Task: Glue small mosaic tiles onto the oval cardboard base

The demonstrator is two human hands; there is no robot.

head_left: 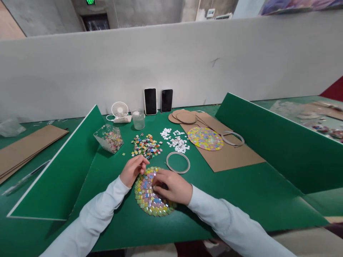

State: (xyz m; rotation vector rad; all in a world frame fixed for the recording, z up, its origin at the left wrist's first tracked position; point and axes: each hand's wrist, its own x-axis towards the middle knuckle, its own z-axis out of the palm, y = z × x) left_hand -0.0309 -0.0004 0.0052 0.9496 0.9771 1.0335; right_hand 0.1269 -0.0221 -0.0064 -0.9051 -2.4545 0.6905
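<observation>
A round mosaic disc (150,200) covered in yellow, green, pink and blue tiles lies on the green table in front of me. My right hand (171,185) is over its upper right part, thumb and fingers pinched together near the tiled surface; whatever they hold is too small to make out. At the disc's upper left edge is my left hand (134,170), its fingers bent and drawn together, with a small dark thing at the fingertips that I cannot identify. Just beyond the hands lies a pile of loose coloured tiles (147,145). White paper bits (179,143) are scattered to its right.
A tape roll (178,162) lies right of the disc. Farther right, cardboard (227,159) bears a second mosaic disc (205,138) and another roll (233,139). Behind are a tile bag (108,139), fan (119,110), cup (138,119) and two phones (150,101). Green dividers (270,142) flank both sides.
</observation>
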